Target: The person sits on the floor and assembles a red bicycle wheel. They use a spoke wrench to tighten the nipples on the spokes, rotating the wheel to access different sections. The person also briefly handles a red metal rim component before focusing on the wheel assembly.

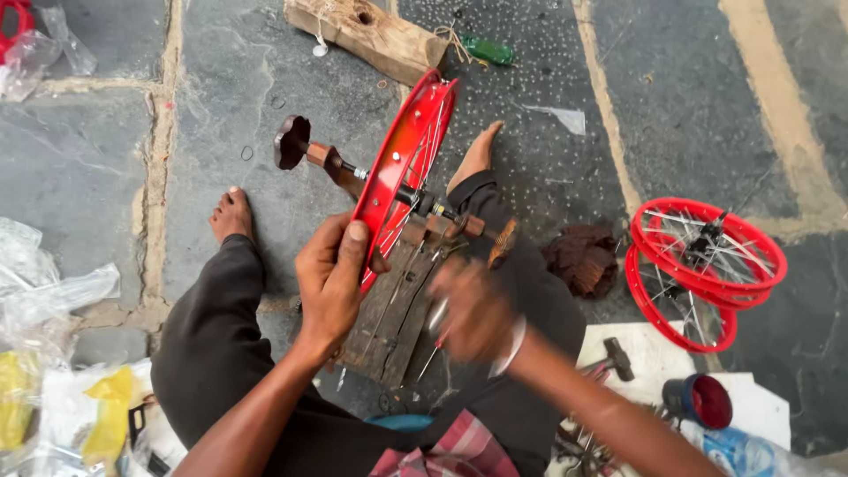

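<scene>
Head view | left hand (331,283) pinching red rim (405,168) at its near edge, thumb on top | right hand (473,309) blurred, grip closed on thin tool (435,340), right of rim | rim upright on axle (389,187), axle running left-right over wooden board (397,309) | log (367,35) beyond.

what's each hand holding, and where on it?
Left hand grips the red wheel rim at its near edge. Right hand is blurred; cannot tell its hold.

left hand (329,281) grips red wheel rim (402,163); blurred right hand (473,309) maybe holds screwdriver (435,343).
</scene>
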